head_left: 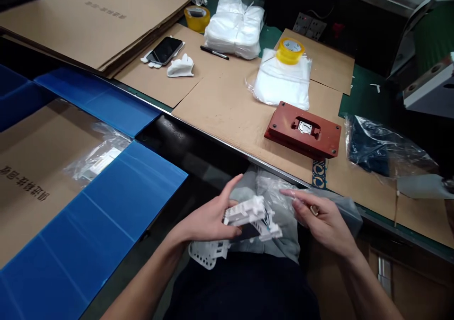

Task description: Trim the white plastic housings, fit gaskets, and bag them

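My left hand point(209, 218) is closed around a white moulded plastic part point(248, 211) with slots and ribs, held tilted above my lap. A second piece of white perforated plastic point(209, 251) shows below that hand; whether the two are joined I cannot tell. In my right hand point(324, 220) the fingers pinch a clear plastic bag point(276, 190), which spreads out on both sides of the hand. A small brownish object point(314, 210) also shows between those fingers. The bag lies close to the upper end of the white part.
A red-brown fixture block point(301, 133) sits near the bench edge. Behind it are stacked white bags point(282, 81) under a yellow tape roll point(290, 51). A phone point(165, 51) lies further left. At lower left, a blue box point(106, 216) holds a bagged white part point(101, 161).
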A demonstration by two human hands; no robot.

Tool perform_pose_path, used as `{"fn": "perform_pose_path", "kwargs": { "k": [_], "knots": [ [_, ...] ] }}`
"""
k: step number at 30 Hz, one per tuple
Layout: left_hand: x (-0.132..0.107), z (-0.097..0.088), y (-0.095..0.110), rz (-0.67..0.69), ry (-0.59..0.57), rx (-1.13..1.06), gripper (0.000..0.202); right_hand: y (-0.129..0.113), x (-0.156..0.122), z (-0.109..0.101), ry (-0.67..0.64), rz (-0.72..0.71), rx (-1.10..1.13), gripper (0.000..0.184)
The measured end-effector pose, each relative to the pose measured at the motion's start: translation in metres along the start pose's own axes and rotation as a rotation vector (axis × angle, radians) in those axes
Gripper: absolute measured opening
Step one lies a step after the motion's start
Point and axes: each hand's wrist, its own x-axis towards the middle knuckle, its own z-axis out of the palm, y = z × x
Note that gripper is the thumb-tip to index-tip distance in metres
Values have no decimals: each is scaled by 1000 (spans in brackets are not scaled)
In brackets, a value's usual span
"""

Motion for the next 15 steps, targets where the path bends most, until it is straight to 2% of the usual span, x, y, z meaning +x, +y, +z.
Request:
{"fn": "perform_pose_path", "kwargs": {
  "k": [2, 5, 7, 10, 13, 15],
  "knots": [
    [6, 5, 5, 46, -44, 232, 104, -13, 3, -2, -230, -180, -195, 30],
    [16, 9, 6, 89, -52, 489, 68, -27, 5, -9, -581, -326, -362, 34],
    [20, 6, 3, 51, -2, 499, 43, -27, 5, -17, -665, -335, -496, 41],
    [18, 3, -6, -37, 72, 174, 37, -17, 7, -28, -608, -309, -598, 48],
    [15, 9, -21, -50, 113, -243, 41, -6, 8, -20, -585, -254, -401, 31],
    [17, 18, -32, -35, 214, -404, 45, -1, 6, -4, -611, -225, -231, 19]
  ]
}}
